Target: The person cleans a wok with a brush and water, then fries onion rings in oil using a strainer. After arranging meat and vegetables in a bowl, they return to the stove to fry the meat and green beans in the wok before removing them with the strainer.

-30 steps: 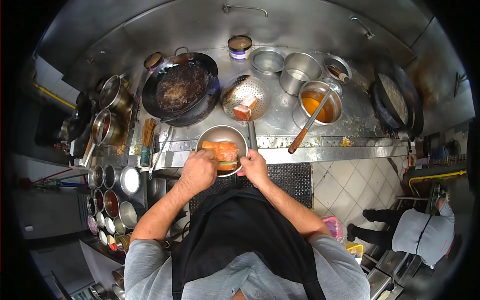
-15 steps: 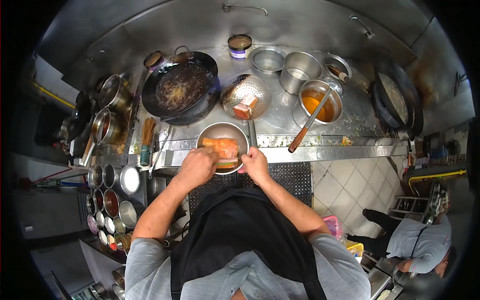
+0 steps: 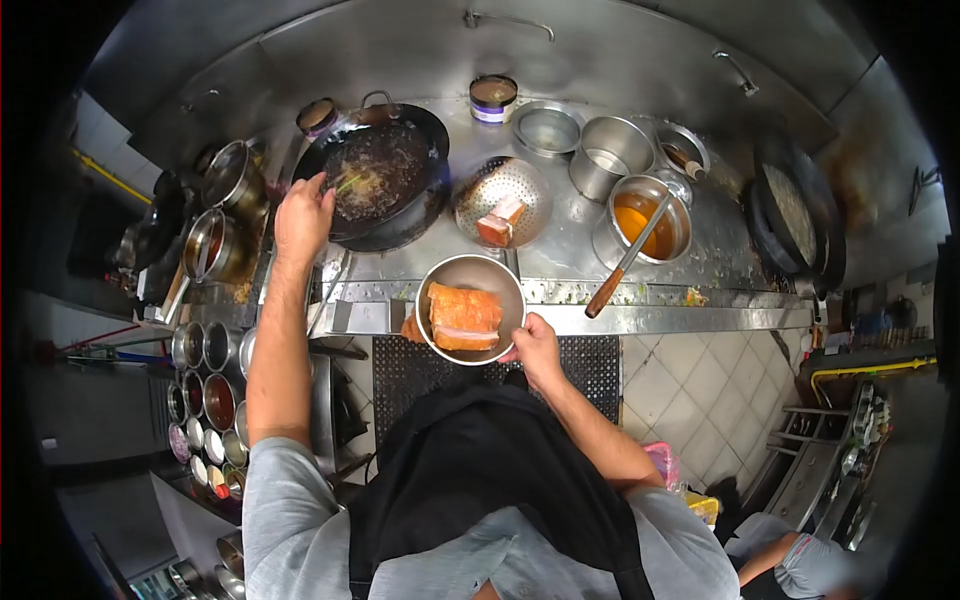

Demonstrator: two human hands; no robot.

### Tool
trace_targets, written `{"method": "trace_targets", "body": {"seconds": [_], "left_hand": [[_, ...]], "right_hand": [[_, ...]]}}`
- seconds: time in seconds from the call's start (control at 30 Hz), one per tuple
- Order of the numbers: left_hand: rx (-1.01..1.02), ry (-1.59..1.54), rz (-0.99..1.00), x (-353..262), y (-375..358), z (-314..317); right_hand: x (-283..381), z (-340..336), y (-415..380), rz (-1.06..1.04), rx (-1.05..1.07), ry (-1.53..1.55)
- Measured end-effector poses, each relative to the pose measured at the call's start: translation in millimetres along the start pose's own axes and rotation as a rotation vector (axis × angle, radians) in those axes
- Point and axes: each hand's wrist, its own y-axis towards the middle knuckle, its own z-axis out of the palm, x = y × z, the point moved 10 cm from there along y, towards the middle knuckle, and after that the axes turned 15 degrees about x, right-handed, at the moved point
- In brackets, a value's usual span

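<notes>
My right hand [image 3: 536, 349] grips the rim of a metal bowl [image 3: 425, 290] at its right side. Browned meat [image 3: 467, 312] with a pale layer lies in the bowl, and another brown piece shows just outside the left rim. Over the left edge of the dark wok [image 3: 395, 165] is my left hand [image 3: 303, 213], its fingers drawn together. A thin green strip [image 3: 349, 184] shows beside its fingertips; whether the fingers touch it I cannot tell. Above the bowl, a perforated strainer [image 3: 520, 180] carries another chunk of meat [image 3: 500, 222].
To the right, a pot of orange liquid [image 3: 640, 222] holds a wooden-handled ladle [image 3: 607, 290]. An empty pot [image 3: 608, 160] stands behind it. Another wok [image 3: 790, 205] is at far right. Seasoning containers [image 3: 221, 400] are at lower left. A co-worker [image 3: 800, 560] is at lower right.
My left hand has left the bowl and moved up and left to the wok. The bowl has shifted slightly right in my right hand. The co-worker has moved lower in view.
</notes>
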Motion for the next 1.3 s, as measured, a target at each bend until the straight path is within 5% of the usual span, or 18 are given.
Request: {"method": "trace_targets", "body": {"seconds": [0.23, 0.37, 0.73, 1.03, 1.3], "left_hand": [[-0.169, -0.332, 0.216, -93, -79, -61], [-0.177, -0.547, 0.133, -92, -133, -48], [0.157, -0.752, -0.119, -85, -200, 56], [0.69, -1.128, -0.389, -81, -232, 207], [0.764, -1.343, -0.597, -81, -237, 227]], "right_hand": [[4, -11, -10, -0.045, -0.027, 0.002], [-18, -36, -16, 0.017, -0.084, -0.014], [-38, -68, -26, 0.101, -0.227, 0.016], [-35, -50, -9, 0.093, -0.147, 0.053], [-43, -21, 5, 0.092, 0.004, -0.031]]}}
